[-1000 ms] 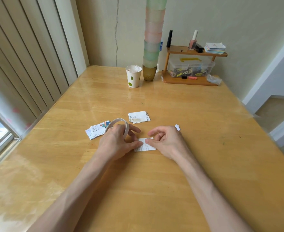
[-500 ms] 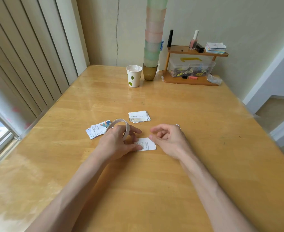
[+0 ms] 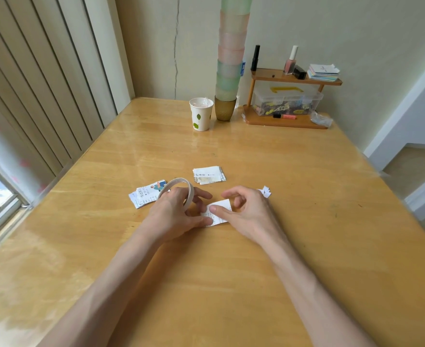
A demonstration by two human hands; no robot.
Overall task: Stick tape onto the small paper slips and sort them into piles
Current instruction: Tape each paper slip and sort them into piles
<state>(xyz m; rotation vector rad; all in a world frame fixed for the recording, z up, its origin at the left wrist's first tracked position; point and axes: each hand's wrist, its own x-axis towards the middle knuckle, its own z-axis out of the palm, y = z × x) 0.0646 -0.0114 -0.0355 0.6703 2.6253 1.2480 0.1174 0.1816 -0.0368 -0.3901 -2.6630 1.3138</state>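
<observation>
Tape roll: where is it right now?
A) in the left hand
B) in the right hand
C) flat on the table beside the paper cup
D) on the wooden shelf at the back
A: the tape roll stands up from the left hand, which holds it, while the right hand only lays its thumb on the paper slip.

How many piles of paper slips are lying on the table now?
2. One pile lies left of the left hand, which holds the tape roll; the other pile lies beyond both hands. A single slip is under both thumbs, and the right hand may hide more.
</observation>
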